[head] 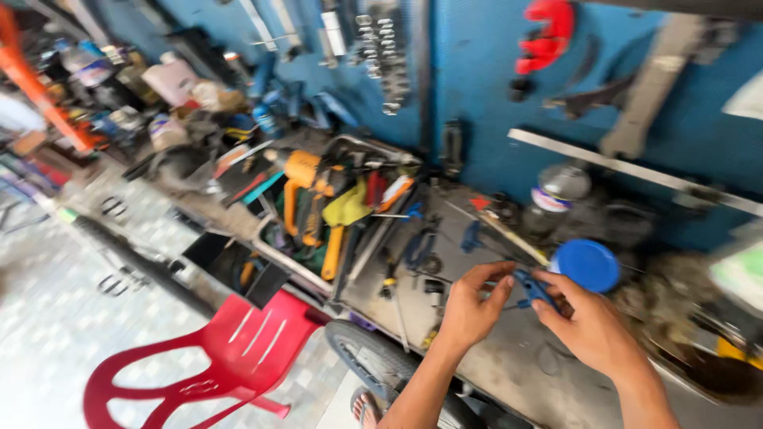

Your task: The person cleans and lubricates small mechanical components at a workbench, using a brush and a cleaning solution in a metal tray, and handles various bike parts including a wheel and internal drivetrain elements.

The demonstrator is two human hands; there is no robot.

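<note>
1. The blue wall [477, 71] fills the top of my view, hung with tools; a pale rail [604, 163] runs slanting across it above the bench
2. My grey workbench [509, 361] stretches from upper left to lower right; its near edge runs just above the tyre, and the barest patch of it is right under my hands
3. The tiled floor [48, 318] to the left is the widest open room, broken only by the red plastic chair [214, 357], which stands just off the bench edge
4. A dark tyre [373, 361] sits against the bench edge, beside my left forearm
5. The open tray of tools [334, 214], yellow and orange handles heaped inside, crowds the bench to the left of my hands, so there is little room that way
6. A blue round lid [588, 264] lies just past my right hand, near its fingers
7. My left hand [473, 306] is curled, thumb and fingertips pinching one end of the small blue tool
8. My right hand [588, 322] is half closed, its fingers gripping the other end
9. The small blue tool [528, 286] is held between both hands above the bench, right of centre; its exact kind is too blurred to tell
</note>
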